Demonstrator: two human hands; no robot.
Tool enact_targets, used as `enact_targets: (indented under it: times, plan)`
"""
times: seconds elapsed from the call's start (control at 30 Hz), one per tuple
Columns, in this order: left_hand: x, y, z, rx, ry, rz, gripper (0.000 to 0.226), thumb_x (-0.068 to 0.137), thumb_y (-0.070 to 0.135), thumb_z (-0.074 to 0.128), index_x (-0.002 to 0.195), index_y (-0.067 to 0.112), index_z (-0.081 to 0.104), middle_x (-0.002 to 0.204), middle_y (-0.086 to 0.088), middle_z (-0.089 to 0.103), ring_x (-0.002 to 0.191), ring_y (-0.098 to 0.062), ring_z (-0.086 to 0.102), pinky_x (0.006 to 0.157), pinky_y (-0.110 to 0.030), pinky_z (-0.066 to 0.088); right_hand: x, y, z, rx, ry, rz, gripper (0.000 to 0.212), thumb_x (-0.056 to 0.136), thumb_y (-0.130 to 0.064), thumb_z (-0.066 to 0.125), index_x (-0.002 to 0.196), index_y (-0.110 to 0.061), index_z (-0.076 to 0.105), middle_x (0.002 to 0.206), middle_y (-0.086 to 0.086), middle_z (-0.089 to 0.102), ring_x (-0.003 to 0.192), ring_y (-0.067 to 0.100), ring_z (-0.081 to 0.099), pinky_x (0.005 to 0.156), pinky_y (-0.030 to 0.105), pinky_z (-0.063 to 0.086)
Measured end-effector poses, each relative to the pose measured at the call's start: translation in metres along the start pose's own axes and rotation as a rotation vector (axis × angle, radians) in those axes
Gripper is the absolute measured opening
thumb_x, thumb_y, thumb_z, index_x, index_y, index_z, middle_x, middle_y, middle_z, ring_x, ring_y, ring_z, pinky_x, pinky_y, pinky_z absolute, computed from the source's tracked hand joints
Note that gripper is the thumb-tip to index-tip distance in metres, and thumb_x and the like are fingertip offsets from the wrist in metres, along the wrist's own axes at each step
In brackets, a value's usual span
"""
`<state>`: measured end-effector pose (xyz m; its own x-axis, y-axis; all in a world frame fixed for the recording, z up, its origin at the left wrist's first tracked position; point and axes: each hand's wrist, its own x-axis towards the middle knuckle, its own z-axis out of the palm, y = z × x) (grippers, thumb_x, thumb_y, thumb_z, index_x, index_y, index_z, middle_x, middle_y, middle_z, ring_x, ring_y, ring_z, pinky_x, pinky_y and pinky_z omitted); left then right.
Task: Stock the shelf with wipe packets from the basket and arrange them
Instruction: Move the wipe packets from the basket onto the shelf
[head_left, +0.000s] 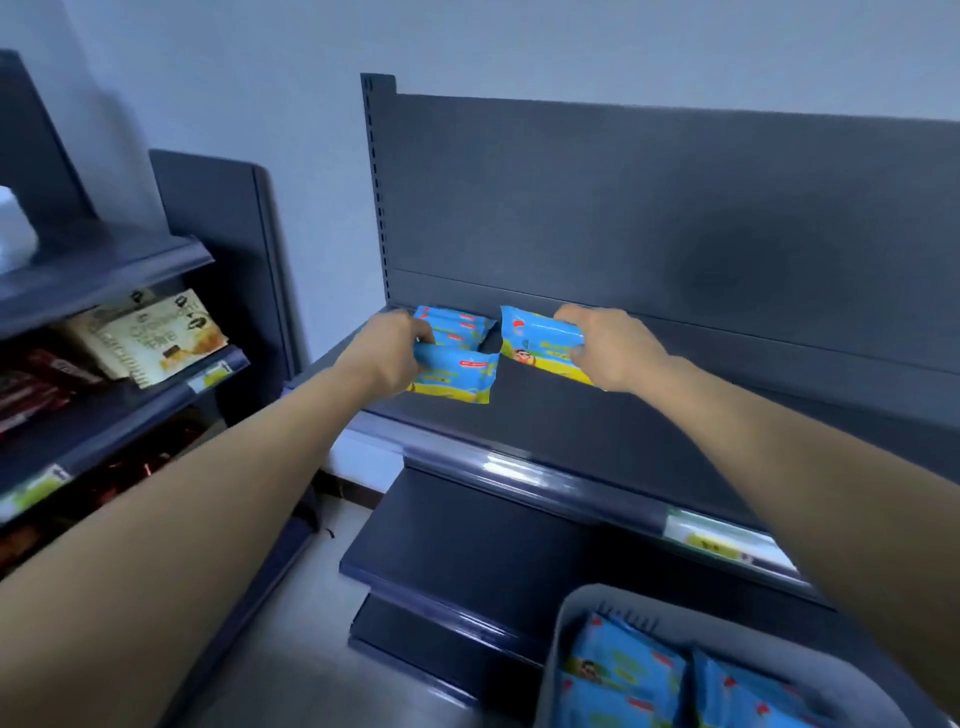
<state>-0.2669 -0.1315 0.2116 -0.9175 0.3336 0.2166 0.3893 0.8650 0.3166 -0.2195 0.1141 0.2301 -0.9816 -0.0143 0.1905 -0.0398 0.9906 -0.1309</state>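
**Two wipe packets held at the shelf's back-left corner**

The left hand (395, 353) curls its fingers over the top edge of a front packet (457, 376), just ahead of the row of packets (452, 325) standing at the back-left corner of the shelf (571, 426). The right hand (608, 348) pinches a second packet (540, 338) just beside them, tilted, its long axis along the shelf. Bare shelf lies to its right. The basket (571, 618), lower right with more packets, sits nearer the right arm.

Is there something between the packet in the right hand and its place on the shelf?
Nothing visible blocks it. The right hand grips the packet at the back of the shelf, whose surface there is bare. The other packets, which the left hand grips, stand to its left, apart.
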Motion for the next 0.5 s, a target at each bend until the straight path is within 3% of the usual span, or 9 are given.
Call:
enact_targets:
  times: [0.1, 0.27, 0.5]
  plan:
    - [0.029, -0.046, -0.005, 0.002, -0.055, -0.007, 0.027, 0.079, 0.001, 0.058, 0.104, 0.009, 0.064, 0.106, -0.015, 0.06, 0.096, -0.029, 0.054, 0.074, -0.027, 0.037, 0.042, -0.026, 0.015, 0.02, -0.001, 0.033, 0.044, 0.083, -0.001, 0.046, 0.121, -0.024, 0.048, 0.092, 0.007, 0.053, 0.082, 0.031, 0.051, 0.062, 0.032, 0.038]
    - [0.076, -0.096, 0.007, -0.074, -0.174, -0.003, 0.02, 0.075, 0.0, 0.062, 0.088, 0.013, 0.053, 0.093, -0.01, 0.058, 0.083, -0.025, 0.049, 0.07, -0.031, 0.04, 0.096, -0.051, 0.037, 0.076, -0.064, 0.101, 0.05, 0.077, 0.004, 0.041, 0.116, -0.027, 0.051, 0.093, 0.006, 0.054, 0.083, 0.031, 0.052, 0.061, 0.032, 0.039]
    - [0.128, -0.126, 0.049, -0.198, -0.265, 0.047, 0.021, 0.072, -0.002, 0.066, 0.085, 0.012, 0.058, 0.086, -0.004, 0.057, 0.078, -0.02, 0.049, 0.068, -0.028, 0.041, 0.135, -0.056, 0.057, 0.164, -0.037, 0.175, 0.047, 0.077, 0.0, 0.043, 0.115, -0.025, 0.052, 0.099, 0.009, 0.057, 0.084, 0.032, 0.057, 0.07, 0.04, 0.052]
